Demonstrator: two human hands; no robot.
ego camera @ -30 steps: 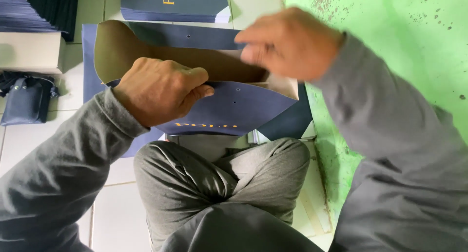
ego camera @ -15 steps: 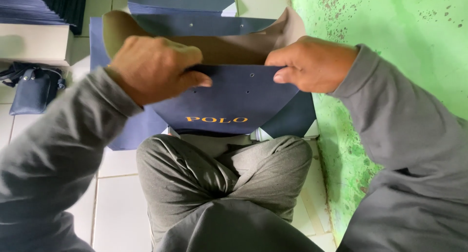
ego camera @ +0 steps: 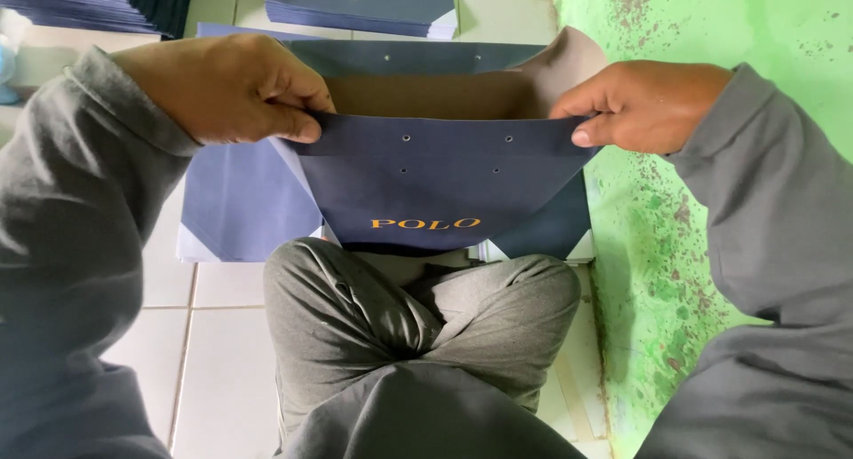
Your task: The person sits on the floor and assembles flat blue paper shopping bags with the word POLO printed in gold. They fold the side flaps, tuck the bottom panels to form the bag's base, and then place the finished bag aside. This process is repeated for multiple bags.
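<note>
Navy paper bag was held up over the crossed legs, mouth pulled open, brown inside showing. Left hand pinched the near rim at its left corner; right hand pinched the same rim at the right corner, thumbs on the outside face. Bag body looked formed and creased, gold lettering on the front, four small punched holes near the rim (no handle or cord through them that I could see). So the shell seemed done, handles probably left. Flat navy sheets lay on the tile floor under the bag, another stack beyond. Green wall on the right.
</note>
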